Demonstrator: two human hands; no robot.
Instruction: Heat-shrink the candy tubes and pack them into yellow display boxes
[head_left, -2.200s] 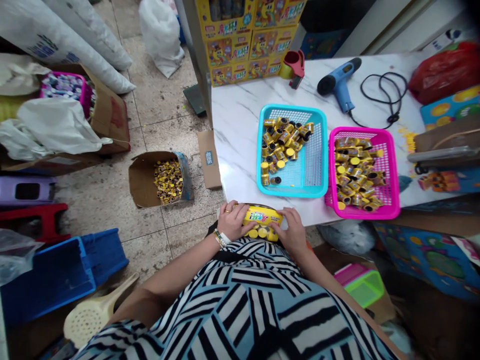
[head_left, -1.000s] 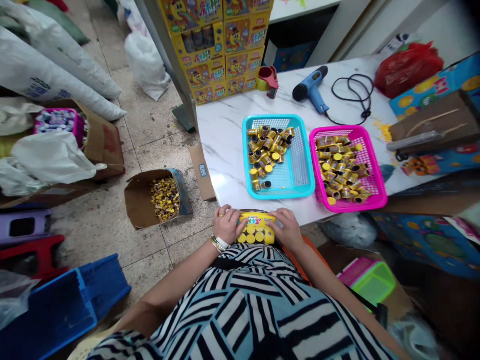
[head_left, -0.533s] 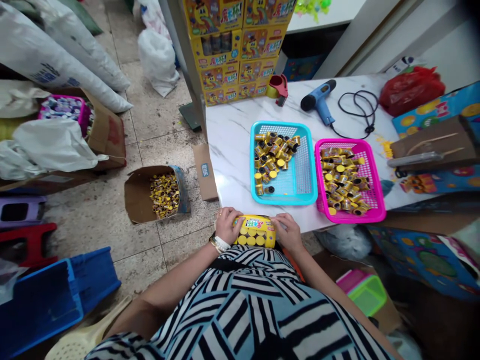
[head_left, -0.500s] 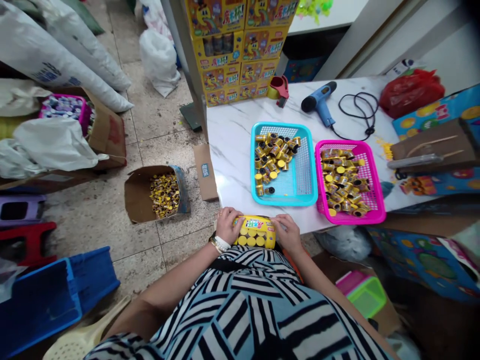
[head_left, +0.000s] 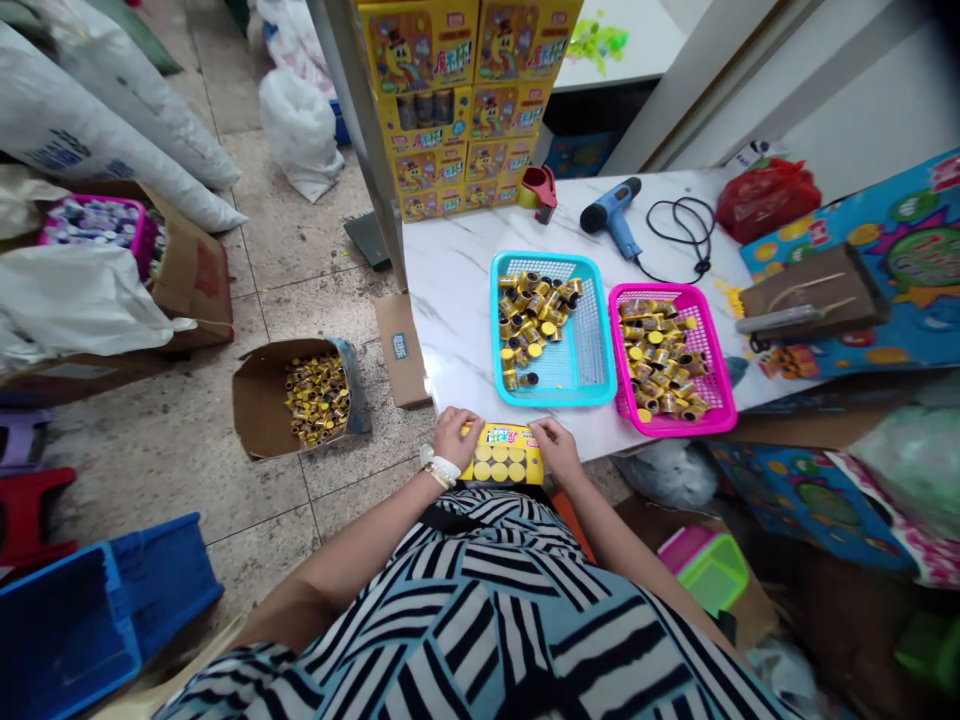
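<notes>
Close to my body, at the front edge of the table, is a yellow box point(head_left: 501, 462) with round yellow lids of small cups showing in its opening. My left hand point(head_left: 456, 438) is closed on its left end, thumb over the top edge. At its upper right corner my right hand point(head_left: 556, 448) pinches the edge between thumb and fingers. Just beyond the box stand a turquoise basket point(head_left: 592, 385) and a pink basket point(head_left: 716, 400), both holding many small yellow cups. The underside of the box is hidden.
Stacked yellow boxes point(head_left: 427, 150) stand at the table's back left, beside a red tape dispenser point(head_left: 538, 190). A blue heat gun point(head_left: 615, 215) lies with its black cord nearby. On the floor at left is a carton point(head_left: 259, 400) of small cups. A red bag point(head_left: 769, 198) sits back right.
The view has shifted slightly, so the table things appear further left. Both hands still hold the yellow box; the right hand's fingers have moved a little along its upper edge.
</notes>
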